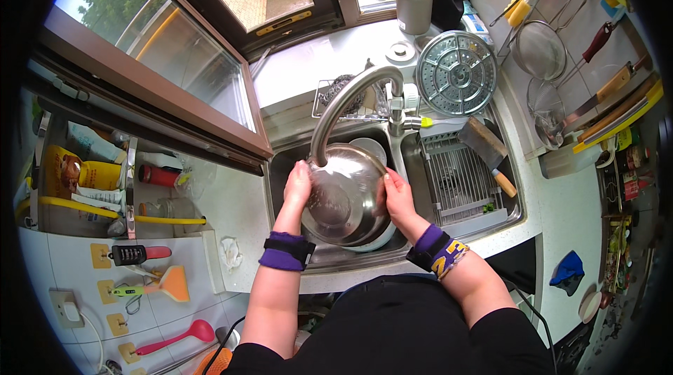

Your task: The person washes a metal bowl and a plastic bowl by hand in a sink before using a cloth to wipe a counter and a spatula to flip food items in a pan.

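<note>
Over the left sink basin (284, 164), my two hands grip a round stainless steel bowl (336, 201) from opposite sides. My left hand (298, 183) is on its left rim, and my right hand (398, 193) has the right rim, thumb on top. The curved faucet spout (344, 99) ends right at the bowl's far edge. Whether water is flowing cannot be made out. Beneath the bowl, a pale dish (386, 238) shows at the near side and a white dish (370, 149) at the far side; both are mostly hidden.
In the right basin a grey drain rack (457, 180) carries a cleaver (483, 141). A perforated steamer plate (456, 72) leans behind the faucet, near a grey bottle (414, 4). An open window sash (168, 70) juts over the left counter. Strainers (539, 49) hang at right.
</note>
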A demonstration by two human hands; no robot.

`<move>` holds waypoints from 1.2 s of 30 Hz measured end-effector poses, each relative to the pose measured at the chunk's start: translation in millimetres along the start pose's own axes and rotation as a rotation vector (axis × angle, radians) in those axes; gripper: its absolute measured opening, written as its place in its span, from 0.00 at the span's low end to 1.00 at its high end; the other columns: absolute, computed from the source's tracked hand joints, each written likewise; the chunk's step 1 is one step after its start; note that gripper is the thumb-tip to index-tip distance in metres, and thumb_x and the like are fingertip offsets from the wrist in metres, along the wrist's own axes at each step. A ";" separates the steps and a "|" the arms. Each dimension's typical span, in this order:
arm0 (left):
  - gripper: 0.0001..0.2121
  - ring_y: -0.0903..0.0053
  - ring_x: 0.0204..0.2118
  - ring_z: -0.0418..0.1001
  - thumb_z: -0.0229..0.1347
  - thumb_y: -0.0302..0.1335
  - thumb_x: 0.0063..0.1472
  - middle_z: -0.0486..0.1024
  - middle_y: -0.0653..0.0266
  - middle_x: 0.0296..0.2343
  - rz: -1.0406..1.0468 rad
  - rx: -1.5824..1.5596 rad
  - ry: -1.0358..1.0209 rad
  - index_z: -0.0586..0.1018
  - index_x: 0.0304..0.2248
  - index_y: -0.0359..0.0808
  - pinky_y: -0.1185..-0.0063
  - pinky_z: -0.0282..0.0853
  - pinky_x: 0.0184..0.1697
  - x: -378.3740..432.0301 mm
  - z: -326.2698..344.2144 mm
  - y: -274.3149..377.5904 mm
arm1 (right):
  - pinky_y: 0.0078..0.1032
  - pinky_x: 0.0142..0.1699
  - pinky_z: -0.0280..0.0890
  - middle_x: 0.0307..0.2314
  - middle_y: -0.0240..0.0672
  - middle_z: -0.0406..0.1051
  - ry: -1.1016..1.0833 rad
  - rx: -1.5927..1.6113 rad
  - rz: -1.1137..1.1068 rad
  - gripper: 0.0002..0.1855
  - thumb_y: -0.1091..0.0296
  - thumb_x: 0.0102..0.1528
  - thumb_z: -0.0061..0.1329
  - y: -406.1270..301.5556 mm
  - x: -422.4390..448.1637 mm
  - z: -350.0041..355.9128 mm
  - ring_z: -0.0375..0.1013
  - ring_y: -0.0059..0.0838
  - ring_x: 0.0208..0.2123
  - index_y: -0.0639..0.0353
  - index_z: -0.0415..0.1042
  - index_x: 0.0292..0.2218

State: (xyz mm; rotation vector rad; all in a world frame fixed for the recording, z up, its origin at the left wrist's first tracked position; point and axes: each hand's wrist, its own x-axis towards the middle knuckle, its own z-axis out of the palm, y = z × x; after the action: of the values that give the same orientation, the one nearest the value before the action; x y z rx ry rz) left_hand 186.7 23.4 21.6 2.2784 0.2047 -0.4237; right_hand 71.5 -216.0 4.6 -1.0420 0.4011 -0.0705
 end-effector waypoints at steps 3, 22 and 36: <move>0.23 0.76 0.46 0.66 0.33 0.41 0.67 0.70 0.61 0.43 -0.121 -0.577 -0.042 0.67 0.49 0.32 0.77 0.60 0.49 -31.5 3.3 -5.9 | 0.13 0.21 0.56 0.17 0.22 0.62 0.033 0.052 0.052 0.16 0.67 0.62 0.36 -5.6 6.5 -15.8 0.59 0.12 0.16 0.63 0.64 0.49; 0.18 0.79 0.39 0.69 0.40 0.39 0.66 0.73 0.64 0.37 0.011 -0.810 0.175 0.72 0.41 0.31 0.80 0.64 0.45 -79.5 -43.2 -40.1 | 0.38 0.40 0.66 0.32 0.28 0.66 -0.183 -0.271 0.502 0.18 0.50 0.62 0.30 7.7 20.1 5.4 0.66 0.25 0.36 0.49 0.61 0.47; 0.13 0.72 0.19 0.64 0.47 0.35 0.63 0.67 0.62 0.16 0.398 0.035 0.016 0.72 0.25 0.35 0.79 0.60 0.24 -109.9 -106.9 59.9 | 0.57 0.50 0.59 0.50 0.47 0.57 -0.495 0.151 0.989 0.44 0.26 0.53 0.24 -30.5 -7.6 30.6 0.60 0.59 0.50 0.57 0.56 0.54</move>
State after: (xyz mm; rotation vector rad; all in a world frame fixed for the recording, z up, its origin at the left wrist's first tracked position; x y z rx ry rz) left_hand 126.2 60.7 170.1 2.2852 -0.2483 -0.2018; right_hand 79.3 -204.4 46.1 -0.5917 0.4092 1.0066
